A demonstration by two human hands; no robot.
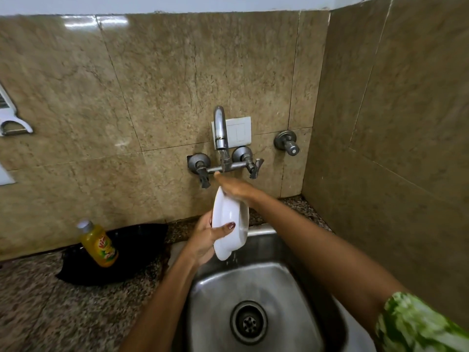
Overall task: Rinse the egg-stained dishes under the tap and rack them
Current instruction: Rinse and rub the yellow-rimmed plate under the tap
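Steel sink [256, 280] at the surface's back edge; above it, white dish [229, 224] held on edge, long axis near-vertical, under the tap [220, 128]. Left hand [205, 237] grips its lower rim; right hand [234, 186], fingers flat, presses its top.

White dish [229, 222] up on edge over the sink [256, 283], tilted nearly vertical, its hollow side facing right. It's a shallow, glossy white piece, rim running from just below the tap [220, 128] down toward the sink's back-left corner. The top edge sits right under the spout, where a thin stream of water comes down (hard to make out against the metal). Drops fall off the dish's lowest edge into the sink. No egg stain shows on the parts in view. The sink is steel, wet, its round drain well below the dish.
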